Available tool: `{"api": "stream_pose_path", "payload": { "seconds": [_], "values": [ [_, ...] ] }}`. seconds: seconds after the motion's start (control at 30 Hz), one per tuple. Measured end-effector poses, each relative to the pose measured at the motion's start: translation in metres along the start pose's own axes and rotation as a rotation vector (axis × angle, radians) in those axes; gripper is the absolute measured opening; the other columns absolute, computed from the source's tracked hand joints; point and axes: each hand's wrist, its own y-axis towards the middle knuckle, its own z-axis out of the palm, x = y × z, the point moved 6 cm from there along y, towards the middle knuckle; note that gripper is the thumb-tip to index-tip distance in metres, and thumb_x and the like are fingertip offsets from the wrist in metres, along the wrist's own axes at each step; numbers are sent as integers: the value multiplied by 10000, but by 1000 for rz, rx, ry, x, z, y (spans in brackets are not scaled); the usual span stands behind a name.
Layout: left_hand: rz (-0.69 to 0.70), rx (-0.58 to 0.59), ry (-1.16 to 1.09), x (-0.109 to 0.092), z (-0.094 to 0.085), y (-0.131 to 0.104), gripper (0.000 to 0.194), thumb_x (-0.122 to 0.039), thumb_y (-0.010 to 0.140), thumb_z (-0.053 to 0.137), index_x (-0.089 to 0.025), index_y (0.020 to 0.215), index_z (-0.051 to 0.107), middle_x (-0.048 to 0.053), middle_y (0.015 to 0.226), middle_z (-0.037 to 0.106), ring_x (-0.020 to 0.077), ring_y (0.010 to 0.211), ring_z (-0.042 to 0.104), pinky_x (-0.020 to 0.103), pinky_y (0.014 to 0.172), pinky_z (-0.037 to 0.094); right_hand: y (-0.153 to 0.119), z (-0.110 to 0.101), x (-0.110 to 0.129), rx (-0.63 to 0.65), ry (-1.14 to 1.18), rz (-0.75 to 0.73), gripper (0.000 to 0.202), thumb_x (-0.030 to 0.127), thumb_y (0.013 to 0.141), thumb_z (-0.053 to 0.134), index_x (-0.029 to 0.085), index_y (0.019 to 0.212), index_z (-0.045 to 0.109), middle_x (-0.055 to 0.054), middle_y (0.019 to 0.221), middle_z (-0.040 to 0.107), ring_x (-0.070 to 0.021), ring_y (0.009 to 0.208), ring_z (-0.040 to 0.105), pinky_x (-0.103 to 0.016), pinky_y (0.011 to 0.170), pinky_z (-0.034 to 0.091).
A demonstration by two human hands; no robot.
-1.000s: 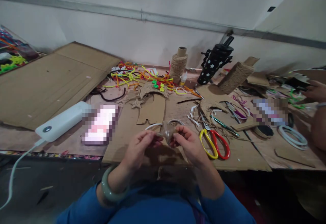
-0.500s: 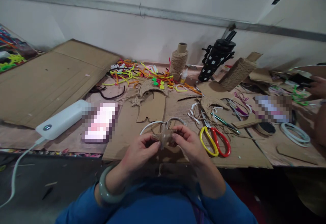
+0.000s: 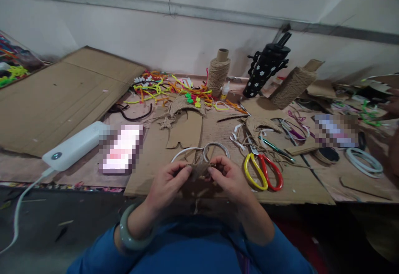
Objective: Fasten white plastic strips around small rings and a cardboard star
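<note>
My left hand (image 3: 170, 182) and my right hand (image 3: 229, 180) face each other over the front of a cardboard sheet (image 3: 146, 182). Thumb and fingers of each are pinched on a small brownish, blurred piece (image 3: 200, 170) between them; its exact shape is unclear. Just beyond my fingertips lies a white ring (image 3: 216, 144). Scissors (image 3: 263, 172) with one yellow and one red handle lie right of my right hand. Farther back are a twine-wrapped crescent (image 3: 187, 106) with coloured flowers and a twine-wrapped star (image 3: 166, 122).
Twine spools (image 3: 219, 74) and a black flowered tumbler (image 3: 266, 70) stand at the back. Coloured pipe cleaners (image 3: 156, 90) are heaped there. A phone (image 3: 123, 149) and white power bank (image 3: 76, 146) lie left. Another person's hand (image 3: 389, 103) shows at the right edge.
My fingers have shifted slightly on the small piece, and it looks lower and flatter between them. The other person's hand at the right has moved. The view has shifted slightly.
</note>
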Motion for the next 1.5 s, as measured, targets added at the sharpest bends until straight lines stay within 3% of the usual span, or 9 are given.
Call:
{"api": "stream_pose_path", "payload": {
  "seconds": [0.37, 0.5, 0.6, 0.83, 0.97, 1.1, 1.23, 1.4, 1.5],
  "values": [
    [-17, 88, 63, 5, -1, -8, 320, -394, 876, 505, -158, 751, 681, 16, 629, 590, 128, 583, 523, 226, 524, 398, -6, -4, 1, 61, -186, -53, 169, 325, 694, 615, 199, 755, 521, 37, 644, 531, -105, 591, 512, -233, 548, 429],
    [51, 4, 139, 2, -10, -14, 217, -317, 846, 564, -185, 845, 737, 38, 721, 680, 148, 673, 593, 234, 608, 453, -9, 0, 2, 115, -332, -115, 87, 265, 743, 582, 192, 751, 534, 33, 663, 531, -99, 615, 484, -225, 562, 402],
    [14, -109, 79, 5, -19, -14, 173, -291, 788, 643, -200, 883, 756, 40, 754, 711, 146, 679, 613, 231, 622, 477, -9, 5, -1, 141, -268, -63, 113, 288, 749, 585, 197, 757, 518, 32, 647, 550, -102, 595, 503, -217, 524, 392],
    [-197, -111, -426, 24, -20, -11, 307, -458, 705, 734, -200, 868, 771, 51, 731, 736, 141, 674, 660, 222, 650, 528, -1, 7, -9, 74, 6, 111, 308, 375, 632, 722, 198, 727, 489, 49, 600, 575, -96, 508, 570, -208, 485, 401],
    [-224, -64, -406, 21, -15, -10, 333, -362, 611, 824, -192, 891, 766, 62, 827, 753, 155, 718, 671, 231, 674, 535, 3, 14, -9, 24, 98, 69, 337, 409, 643, 735, 203, 744, 487, 55, 588, 574, -102, 513, 589, -210, 496, 417],
    [-189, -19, -345, 20, -14, -12, 225, -354, 680, 773, -162, 797, 753, 62, 785, 743, 158, 715, 662, 228, 657, 528, 2, 29, -9, 103, 81, 35, 293, 394, 690, 696, 210, 763, 480, 53, 623, 575, -98, 542, 574, -226, 546, 454],
    [-215, -154, -404, 27, -33, -14, 211, -334, 664, 778, -161, 771, 720, 20, 664, 710, 117, 595, 625, 192, 566, 501, 0, 30, 7, 276, -275, -95, 130, 302, 777, 615, 197, 832, 562, 16, 721, 619, -121, 651, 588, -241, 601, 457],
    [-178, -336, -495, 20, -61, -17, 294, -273, 508, 846, -156, 668, 630, -5, 599, 690, 102, 517, 612, 156, 473, 436, 13, 14, 52, 79, -862, -417, 145, 206, 870, 512, 176, 924, 644, -49, 848, 687, -166, 770, 619, -286, 691, 460],
    [-145, -366, -517, 13, -68, -18, 318, -298, 526, 828, -167, 699, 596, 33, 674, 733, 176, 586, 684, 211, 504, 480, 28, 35, 60, 132, -1207, -510, 200, 165, 897, 489, 159, 979, 671, -97, 949, 702, -207, 896, 627, -329, 795, 459]
  ]
}}
